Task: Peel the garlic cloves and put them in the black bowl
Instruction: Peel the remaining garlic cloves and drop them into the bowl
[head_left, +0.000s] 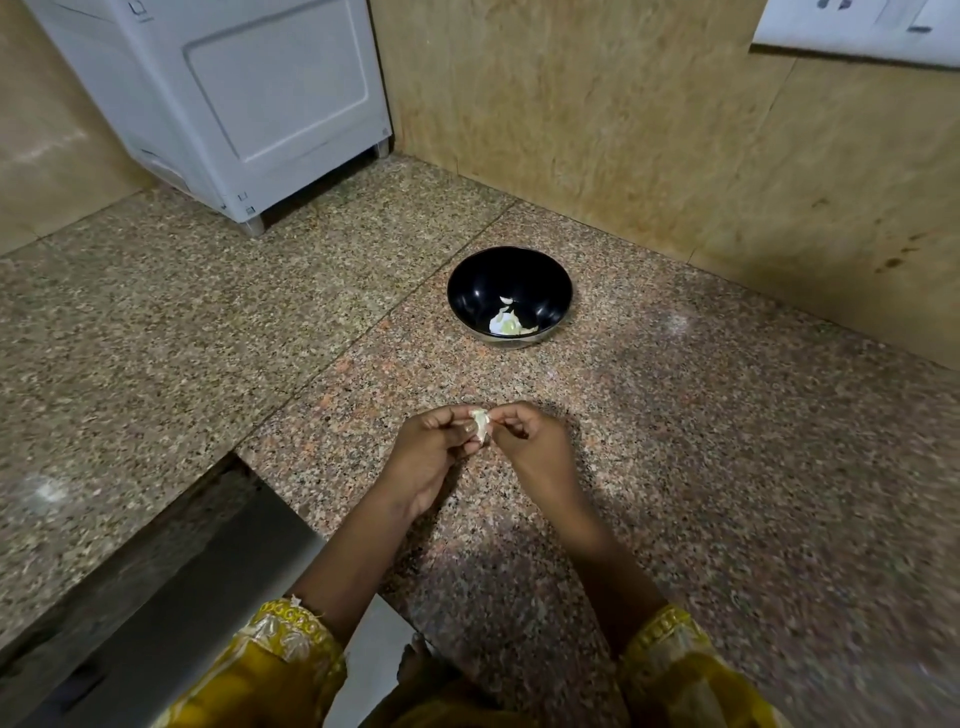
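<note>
surface (675, 415): speckled granite; it carries the bowl, and both hands are above its near middle. A seam line runs diagonally across it, left of the bowl.
wall (623, 130): tan stone-look panels behind and right of the surface, with a white switch plate (857, 26) at the top right edge.
white appliance (249, 93): stands in the far left corner on short feet, well apart from the bowl.
steel recess (182, 597): cut into the surface at lower left, beside the left forearm.
sleeves (270, 665): yellow with embroidered cuffs, one on each forearm at the bottom edge.
left hand (431, 457): palm turned up and inward, fingers (447, 415) curled, thumb and fingertips pinching the left side of the clove.
right hand (535, 441): back towards the camera, fingers (511, 415) curled, tips pinching the right upper edge of the clove; the two hands meet at it.
black bowl (488, 280): upright beyond the hands, near the wall, with nothing between it and the hands.
garlic clove (480, 423): pale, with loose papery skin, held between both hands above the surface, not in the bowl. How far it is peeled: cannot tell.
pale garlic pieces (506, 325): a few at the bottom of the bowl; clove or skin: cannot tell.
</note>
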